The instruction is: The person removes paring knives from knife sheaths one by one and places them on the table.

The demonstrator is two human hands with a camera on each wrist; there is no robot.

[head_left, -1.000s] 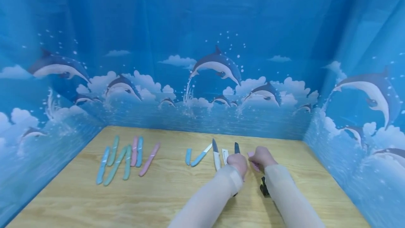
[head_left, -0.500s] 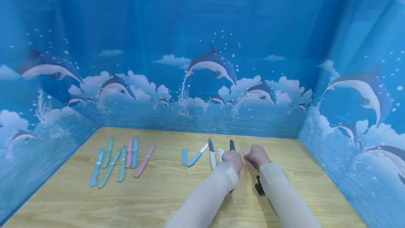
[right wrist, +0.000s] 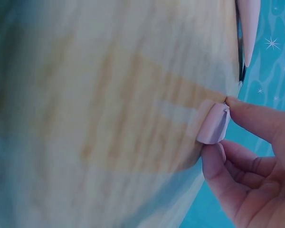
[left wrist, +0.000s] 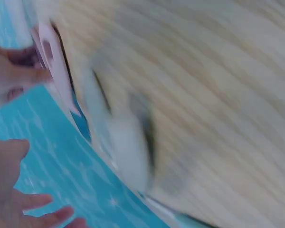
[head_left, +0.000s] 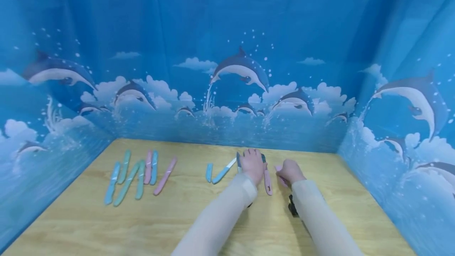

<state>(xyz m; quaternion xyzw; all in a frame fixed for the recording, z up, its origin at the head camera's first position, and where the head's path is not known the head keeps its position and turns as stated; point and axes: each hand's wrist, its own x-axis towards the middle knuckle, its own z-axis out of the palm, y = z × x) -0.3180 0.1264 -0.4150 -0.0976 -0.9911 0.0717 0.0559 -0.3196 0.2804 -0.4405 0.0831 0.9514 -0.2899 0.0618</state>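
My right hand [head_left: 290, 172] pinches a pink knife sheath [right wrist: 213, 124] between thumb and fingers, close to the tabletop. Left of it lies a pink-handled knife [head_left: 267, 183] with a dark blade, touched by neither hand in the head view. My left hand [head_left: 253, 165] is stretched over a white-handled knife [left wrist: 128, 147] and a white sheath [left wrist: 95, 97], covering most of both. Its fingers are spread and hold nothing in the left wrist view, where the white things are blurred. Whether this hand touches the white knife, I cannot tell.
Left of the left hand lie a small blue-handled knife [head_left: 224, 170] and its blue sheath [head_left: 209, 172]. Several sheathed knives in green, blue and pink, among them a pink one [head_left: 165, 176], lie on the table's left. A dolphin-print curtain [head_left: 213, 129] borders the wooden table [head_left: 142, 228].
My left hand has come off the pink-handled knife, leaving it on the table, and moved left with its fingers straightened. The right hand keeps its pinch on the pink sheath.
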